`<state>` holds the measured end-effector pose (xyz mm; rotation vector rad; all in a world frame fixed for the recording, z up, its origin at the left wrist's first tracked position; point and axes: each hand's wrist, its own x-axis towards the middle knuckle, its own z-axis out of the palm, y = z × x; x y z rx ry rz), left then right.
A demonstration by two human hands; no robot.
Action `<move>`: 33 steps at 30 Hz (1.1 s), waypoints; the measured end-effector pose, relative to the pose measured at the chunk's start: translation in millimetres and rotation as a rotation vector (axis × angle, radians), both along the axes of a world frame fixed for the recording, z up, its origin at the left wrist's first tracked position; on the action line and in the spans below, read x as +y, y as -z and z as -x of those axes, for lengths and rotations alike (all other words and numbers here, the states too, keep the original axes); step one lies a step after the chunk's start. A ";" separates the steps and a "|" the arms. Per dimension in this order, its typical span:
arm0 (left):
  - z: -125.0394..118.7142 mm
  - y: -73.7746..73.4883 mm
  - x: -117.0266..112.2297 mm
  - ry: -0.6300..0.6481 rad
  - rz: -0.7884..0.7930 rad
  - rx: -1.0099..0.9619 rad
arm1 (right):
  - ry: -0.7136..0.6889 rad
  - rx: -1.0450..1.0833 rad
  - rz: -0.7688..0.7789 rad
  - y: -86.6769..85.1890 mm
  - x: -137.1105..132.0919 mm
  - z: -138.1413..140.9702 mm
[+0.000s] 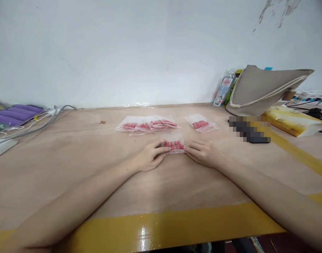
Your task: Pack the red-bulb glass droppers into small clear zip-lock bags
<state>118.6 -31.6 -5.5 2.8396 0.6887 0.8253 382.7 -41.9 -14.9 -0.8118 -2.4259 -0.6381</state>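
Note:
A small clear zip-lock bag (pixel 174 144) with several red, short, rod-shaped pieces in it lies flat on the table between my hands. My left hand (pixel 151 157) grips its left edge, index finger across the front of the bag and thumb lower down. At the bag's right corner, the fingertips of my right hand (pixel 204 153) are pressed together on the plastic. Just beyond, several similar bags (pixel 147 125) of red pieces overlap in a row. To their right sits a separate small pile of such bags (pixel 201 123).
A beige drawstring bag (pixel 263 89) leans at the back right, beside a bottle (pixel 224 88). In front are a yellow tissue pack (pixel 292 120) and a blurred-out dark object (pixel 250 130). Purple padded material (pixel 15 114) and grey cables (pixel 48 117) lie at left. Yellow tape (pixel 176 225) lines the front edge.

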 end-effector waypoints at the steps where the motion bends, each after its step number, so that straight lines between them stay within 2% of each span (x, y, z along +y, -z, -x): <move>1: 2.4 1.2 4.2 -0.012 -0.045 -0.003 | 0.000 -0.009 -0.007 -0.7 -0.4 1.5; 5: 10.0 3.8 15.7 -0.063 -0.313 -0.001 | -0.017 -0.031 -0.105 -2.8 0.4 8.0; 9: 10.6 2.0 21.5 -0.024 -0.515 0.111 | -0.033 -0.080 -0.138 -4.6 5.5 10.2; 12: 9.6 1.0 24.3 0.002 -0.602 0.141 | -0.041 -0.074 -0.099 -4.0 9.4 9.3; 15: 10.4 1.7 24.9 -0.010 -0.680 0.094 | -0.035 0.013 0.028 -1.3 10.6 8.0; 19: 11.9 2.1 23.8 -0.039 -0.685 0.133 | -0.065 0.102 0.156 0.5 8.5 7.0; 26: 11.9 -0.7 21.2 0.009 -0.618 0.207 | -0.050 0.048 0.137 -7.6 3.1 9.8; 30: -0.1 0.1 17.9 -0.042 -0.580 0.090 | -0.028 0.029 0.071 -8.8 2.0 12.3; 33: -20.4 2.3 15.8 -0.016 -0.520 -0.014 | -0.039 0.015 0.036 -7.1 3.2 15.7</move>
